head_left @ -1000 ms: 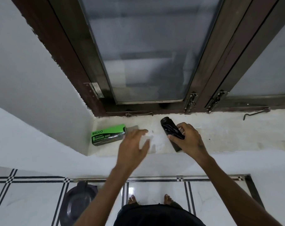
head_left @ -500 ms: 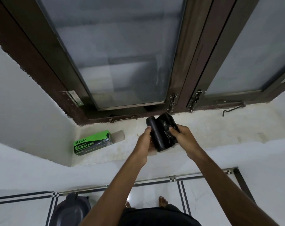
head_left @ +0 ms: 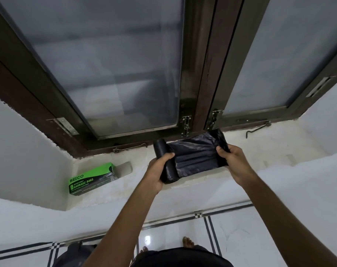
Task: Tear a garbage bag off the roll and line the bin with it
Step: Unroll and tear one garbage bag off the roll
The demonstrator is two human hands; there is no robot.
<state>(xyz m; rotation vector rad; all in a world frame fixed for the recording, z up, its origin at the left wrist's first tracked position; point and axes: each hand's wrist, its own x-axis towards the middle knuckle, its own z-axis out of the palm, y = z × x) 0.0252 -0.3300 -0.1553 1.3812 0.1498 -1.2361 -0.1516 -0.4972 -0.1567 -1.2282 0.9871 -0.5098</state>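
Head view: over a white sill, left hand clutches the roll; right hand pinches the bag.

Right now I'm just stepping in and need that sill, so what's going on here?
A person stands at the window sill unrolling black garbage bags. The left hand grips the roll; the right hand holds the free end of the bag, stretched between both hands, not yet torn off. The green box lies on the sill; the bin waits on the floor.
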